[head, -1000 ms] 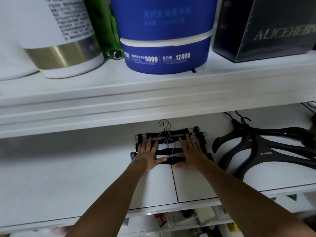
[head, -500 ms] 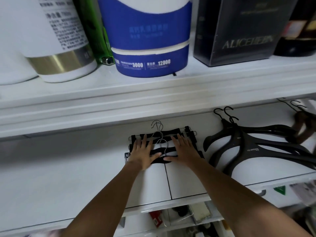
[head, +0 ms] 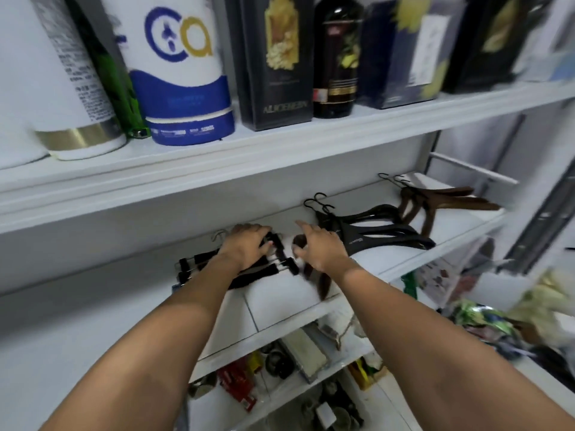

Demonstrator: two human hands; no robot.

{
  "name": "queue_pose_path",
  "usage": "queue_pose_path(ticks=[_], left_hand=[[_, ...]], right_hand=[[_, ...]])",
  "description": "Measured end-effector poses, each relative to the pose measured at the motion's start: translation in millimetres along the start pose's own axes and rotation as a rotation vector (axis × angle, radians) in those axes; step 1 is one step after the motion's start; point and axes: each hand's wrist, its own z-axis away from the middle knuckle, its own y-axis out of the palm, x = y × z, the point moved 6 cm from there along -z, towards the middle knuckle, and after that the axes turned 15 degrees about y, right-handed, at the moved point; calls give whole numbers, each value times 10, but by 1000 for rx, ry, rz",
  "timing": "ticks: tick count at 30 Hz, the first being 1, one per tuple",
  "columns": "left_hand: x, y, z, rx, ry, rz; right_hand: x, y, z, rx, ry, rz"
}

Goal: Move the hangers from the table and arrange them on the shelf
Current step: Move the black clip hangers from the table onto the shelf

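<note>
A stack of black clip hangers [head: 199, 259] with metal hooks lies on the white middle shelf [head: 280, 293]. My left hand [head: 245, 247] rests on top of the stack, fingers loosely bent over its far edge. My right hand [head: 320, 247] hovers just right of the stack with its fingers spread, holding nothing, and a dark blurred shadow lies beneath it. To the right lie black plastic hangers [head: 373, 237], and beyond them brown wooden hangers [head: 448, 200], all flat on the same shelf.
The upper shelf carries a white and blue canister [head: 183, 88], a black box [head: 273, 63] and a dark bottle [head: 337, 57]. The lower shelf [head: 280, 362] holds several small cluttered items. Crumpled bags [head: 497, 321] lie at the right.
The view has swung right and up. My right hand has lifted off the clip hangers and moved right, while my left hand stays on the stack, its fingers more bent.
</note>
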Motion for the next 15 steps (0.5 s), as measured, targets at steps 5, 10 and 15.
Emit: queue_pose_path(ticks=[5,10,15], left_hand=[[-738,-233,-385,0,157,33],[-1613,-375,-832,-51,297,94],[-2569,-423,-1333,-79,441,200]], right_hand=[[-687,-479,226,-74,149,-25],[-1447,-950,498,-204,286,-27],[-2440,-1325,890,-268,485,6]])
